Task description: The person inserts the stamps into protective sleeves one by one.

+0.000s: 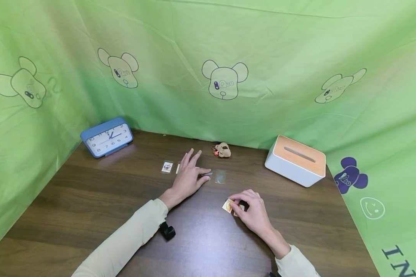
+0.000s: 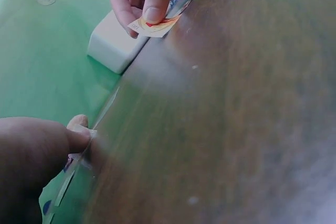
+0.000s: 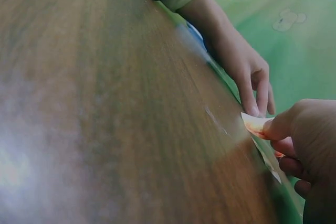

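Note:
My right hand (image 1: pixel 254 213) pinches a small yellow-and-white card (image 1: pixel 227 206) between thumb and fingers; part of another yellow piece (image 1: pixel 240 208) shows under the thumb. In the left wrist view the card (image 2: pixel 163 28) has orange and red print. My left hand (image 1: pixel 187 180) reaches over the row of sleeves, thumb and index finger pinching the edge of a thin clear sleeve (image 1: pixel 207 174), its other fingers extended. Right of it lies a clear sleeve (image 1: pixel 220 177). To the left a sleeved picture card (image 1: pixel 166 167) lies flat, and a pale card (image 1: pixel 177 168) is partly hidden by the hand.
A beige plush trinket (image 1: pixel 223 150) with a red bell sits behind the sleeves. The blue clock (image 1: pixel 107 137) stands at the back left, and a white tissue box with a wooden top (image 1: pixel 294 161) at the back right. Green cloth (image 1: pixel 173 77) hangs around the brown table (image 1: pixel 201 246).

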Demonstrator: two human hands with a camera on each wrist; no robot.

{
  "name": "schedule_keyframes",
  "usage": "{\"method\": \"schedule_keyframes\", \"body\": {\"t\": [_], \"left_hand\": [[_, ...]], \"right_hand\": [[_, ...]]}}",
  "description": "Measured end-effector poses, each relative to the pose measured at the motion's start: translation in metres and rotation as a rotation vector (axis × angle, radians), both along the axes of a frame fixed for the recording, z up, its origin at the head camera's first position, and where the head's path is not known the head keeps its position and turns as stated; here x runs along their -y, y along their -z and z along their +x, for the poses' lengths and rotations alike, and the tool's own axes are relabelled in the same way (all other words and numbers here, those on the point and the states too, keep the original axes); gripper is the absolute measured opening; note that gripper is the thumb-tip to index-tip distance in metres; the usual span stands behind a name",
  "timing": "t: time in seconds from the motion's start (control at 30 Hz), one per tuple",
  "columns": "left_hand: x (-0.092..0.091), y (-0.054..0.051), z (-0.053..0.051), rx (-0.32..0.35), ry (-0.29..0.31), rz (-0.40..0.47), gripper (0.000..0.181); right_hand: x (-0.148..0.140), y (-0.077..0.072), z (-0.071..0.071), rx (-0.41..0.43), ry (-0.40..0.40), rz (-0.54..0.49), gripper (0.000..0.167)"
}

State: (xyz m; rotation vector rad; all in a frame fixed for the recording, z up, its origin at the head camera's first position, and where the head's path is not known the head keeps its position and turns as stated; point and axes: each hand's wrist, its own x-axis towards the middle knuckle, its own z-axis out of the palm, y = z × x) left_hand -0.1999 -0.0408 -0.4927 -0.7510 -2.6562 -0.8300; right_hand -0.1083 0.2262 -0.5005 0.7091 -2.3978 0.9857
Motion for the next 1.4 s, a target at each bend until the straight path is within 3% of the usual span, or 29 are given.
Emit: {"method": "schedule_keyframes", "body": {"t": [0.53,0.73,0.83,1.13,1.4], "left_hand": [[0.005,-0.008,0.028,0.107,0.063,0.338,0.031],[0.009,-0.007,0.039,0.211,0.085,0.474,0.032],[0.011,-0.005,0.042,0.247,0.102,0.498,0.034],[0.011,-0.002,0.044,0.257,0.128,0.517,0.056],[0.007,-0.004,0.047,0.315,0.077,0.547,0.018]], "right_hand": [[0.002,-0.002,0.000,0.017,0.006,-0.061,0.029],[0.004,-0.003,0.000,0.027,0.020,-0.094,0.029],[0.005,-0.003,-0.001,0.020,0.018,-0.103,0.029],[0.007,-0.004,-0.001,0.012,0.025,-0.121,0.027],[0.010,-0.008,0.001,0.038,0.065,-0.187,0.029]]}}
